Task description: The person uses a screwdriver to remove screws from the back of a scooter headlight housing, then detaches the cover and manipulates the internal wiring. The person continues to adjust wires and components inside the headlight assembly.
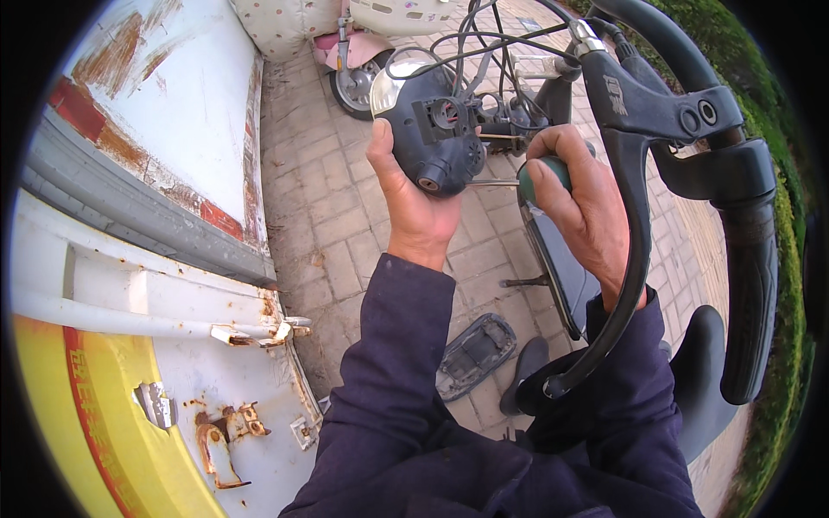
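Left hand [413, 203] is wrapped around the back of a dark headlight housing [436, 129], thumb up along its left side, fingers hidden behind it. The housing is held in the air, upper centre of the view, rear face toward the camera, with a square socket and a round hole showing; a clear lens edge [384, 91] shows at its left.

Right hand [583, 203] is fisted shut on the green handle of a screwdriver [542, 177]. Its thin shaft runs left and meets the housing's lower right edge (exact contact point too small to tell).

A bundle of black cables [492, 52] loops above and behind the housing. Just right of the right hand: black brake lever [635, 216] and handlebar grip [747, 259], very close to the camera. Below the hands, on the brick paving [319, 198], lies a dark plastic cover [475, 354]. Pink-and-white scooter [363, 43] is parked farther off. A white, rusted metal panel [173, 95] runs along the left.
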Demonstrator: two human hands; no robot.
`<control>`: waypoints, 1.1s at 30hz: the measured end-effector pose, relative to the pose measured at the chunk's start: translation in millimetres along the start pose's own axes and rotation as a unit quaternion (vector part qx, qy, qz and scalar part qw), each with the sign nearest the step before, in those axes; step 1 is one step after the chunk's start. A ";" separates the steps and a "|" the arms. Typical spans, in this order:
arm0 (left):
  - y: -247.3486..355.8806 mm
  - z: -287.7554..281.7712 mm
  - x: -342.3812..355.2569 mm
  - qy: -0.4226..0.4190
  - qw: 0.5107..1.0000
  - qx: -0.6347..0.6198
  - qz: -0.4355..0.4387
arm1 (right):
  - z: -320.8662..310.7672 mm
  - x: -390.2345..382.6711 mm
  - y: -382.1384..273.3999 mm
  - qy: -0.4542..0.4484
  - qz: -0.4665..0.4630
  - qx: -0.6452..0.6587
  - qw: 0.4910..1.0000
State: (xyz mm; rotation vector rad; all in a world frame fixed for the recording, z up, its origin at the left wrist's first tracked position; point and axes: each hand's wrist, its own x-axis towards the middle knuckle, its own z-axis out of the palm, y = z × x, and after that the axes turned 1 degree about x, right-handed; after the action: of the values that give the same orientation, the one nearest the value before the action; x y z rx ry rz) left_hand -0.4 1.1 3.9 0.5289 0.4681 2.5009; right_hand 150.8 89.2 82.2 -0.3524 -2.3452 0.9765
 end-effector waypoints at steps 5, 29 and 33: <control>-0.2 -2.7 2.4 0.018 0.999 0.024 0.013 | 6.9 1.0 9.7 0.068 0.072 0.064 0.993; 5.4 -9.3 11.3 -0.042 0.996 0.033 0.071 | 3.7 7.3 18.1 -0.042 -0.048 -0.070 0.995; 9.7 -5.8 14.3 -0.038 0.996 0.012 0.082 | 7.5 6.8 23.7 -0.040 -0.064 0.017 0.997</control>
State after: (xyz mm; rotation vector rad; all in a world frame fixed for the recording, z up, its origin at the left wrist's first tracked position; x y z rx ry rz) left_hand -18.4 0.2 7.0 0.6951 0.4409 2.6233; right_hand 141.4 104.5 63.7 -0.1506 -2.3873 0.9834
